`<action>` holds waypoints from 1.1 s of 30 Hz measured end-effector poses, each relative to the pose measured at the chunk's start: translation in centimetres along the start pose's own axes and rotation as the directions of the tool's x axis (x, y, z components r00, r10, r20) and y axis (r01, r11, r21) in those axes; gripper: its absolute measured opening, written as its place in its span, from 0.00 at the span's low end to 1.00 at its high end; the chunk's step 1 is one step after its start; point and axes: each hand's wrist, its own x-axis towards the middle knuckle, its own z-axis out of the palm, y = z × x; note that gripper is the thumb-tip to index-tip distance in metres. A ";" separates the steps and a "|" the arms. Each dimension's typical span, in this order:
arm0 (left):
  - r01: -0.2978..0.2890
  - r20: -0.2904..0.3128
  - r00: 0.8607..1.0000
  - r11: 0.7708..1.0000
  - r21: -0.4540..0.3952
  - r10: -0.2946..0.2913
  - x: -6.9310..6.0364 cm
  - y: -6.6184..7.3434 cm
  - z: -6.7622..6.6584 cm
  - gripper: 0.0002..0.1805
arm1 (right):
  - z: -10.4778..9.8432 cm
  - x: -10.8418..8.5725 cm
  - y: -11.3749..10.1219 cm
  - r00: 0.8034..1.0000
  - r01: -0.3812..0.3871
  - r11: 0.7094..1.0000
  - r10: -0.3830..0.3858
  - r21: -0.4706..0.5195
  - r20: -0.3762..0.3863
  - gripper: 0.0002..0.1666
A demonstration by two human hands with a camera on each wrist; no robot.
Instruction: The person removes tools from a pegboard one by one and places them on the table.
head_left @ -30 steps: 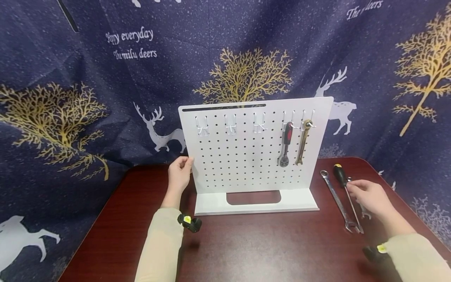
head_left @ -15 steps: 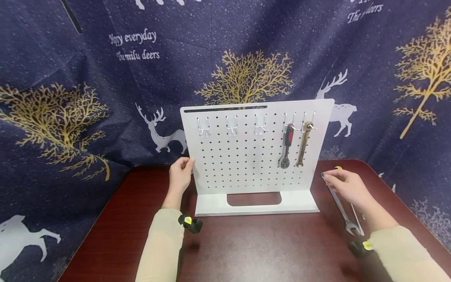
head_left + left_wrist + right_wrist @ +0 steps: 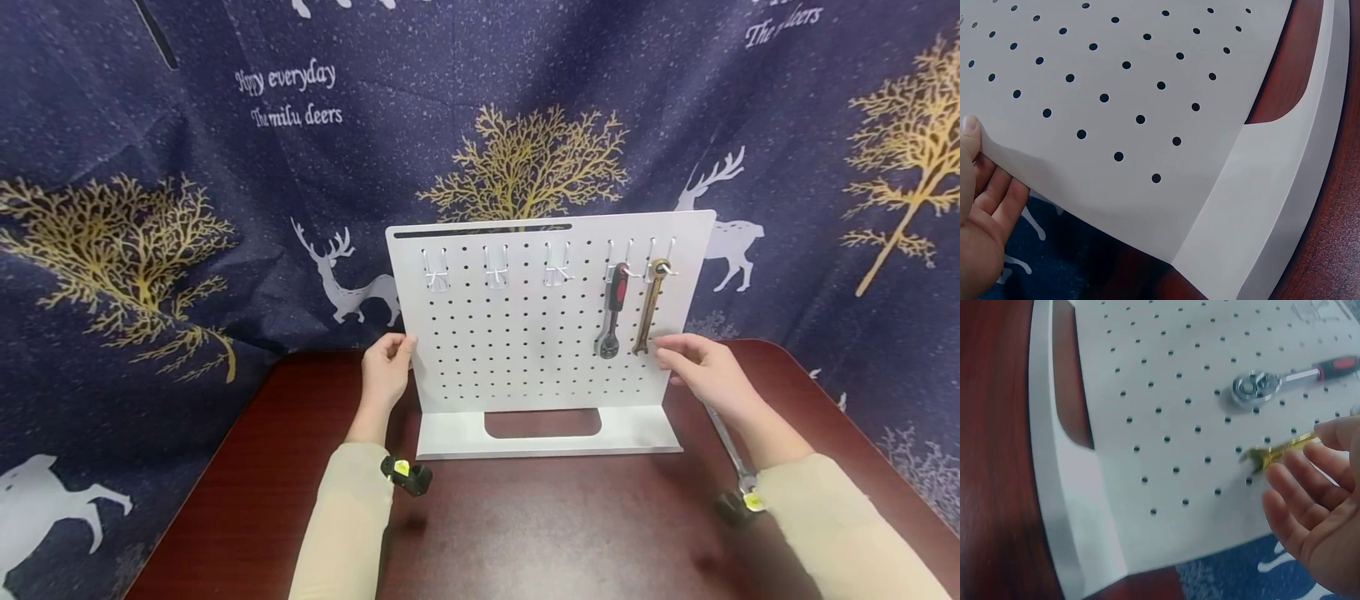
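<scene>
A white pegboard (image 3: 525,333) stands upright on its base. My left hand (image 3: 385,368) grips its left edge; in the left wrist view the thumb lies on the front face and the fingers behind. A ratchet wrench (image 3: 615,307) with a black and red handle hangs from a hook, head down. To its right hangs a gold-coloured combination wrench (image 3: 649,307). Close by the board's right edge is my right hand (image 3: 711,377), fingers loosely bent and nothing held. In the right wrist view, its fingers are beside the gold wrench; whether they touch it I cannot tell.
Three white hooks (image 3: 497,271) on the board's upper left carry nothing. A silver combination wrench (image 3: 726,442) lies on the dark red table (image 3: 555,525), partly covered by the right arm. A patterned blue cloth (image 3: 360,167) hangs behind.
My right hand has moved left from beside the screwdriver and silver wrenches on the table to the board's right edge. The left hand keeps its grip on the board.
</scene>
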 end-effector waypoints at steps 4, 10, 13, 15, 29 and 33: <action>-0.005 0.000 1.000 1.000 -0.004 0.005 0.1 0.0 0.0 0.15 | 0.6 0.9 -0.9 0.999 0.039 0.999 -0.039 0.005 0.021 0.26; 0.010 0.001 1.000 1.000 -0.001 -0.010 0.2 0.0 0.1 0.15 | 1.6 1.9 -1.9 0.995 0.078 0.994 -0.082 0.071 0.060 0.29; 0.015 0.006 1.000 1.000 0.005 -0.015 0.2 -0.1 0.1 0.15 | 2.2 2.3 -2.2 0.995 0.068 0.993 -0.075 0.102 0.072 0.32; 0.015 0.007 1.000 1.000 0.005 -0.015 0.2 -0.1 0.1 0.16 | 2.6 2.4 -2.5 0.995 0.050 0.992 -0.059 0.117 0.081 0.33; 0.016 0.008 1.000 1.000 -0.010 -0.016 0.0 0.0 0.1 0.15 | 4.3 2.8 -3.6 0.995 -0.014 0.993 0.003 0.113 0.098 0.29; 0.015 -0.006 1.000 1.000 -0.012 -0.015 0.0 0.0 0.1 0.15 | 4.4 2.8 -3.3 0.995 -0.020 0.992 0.007 0.128 0.096 0.28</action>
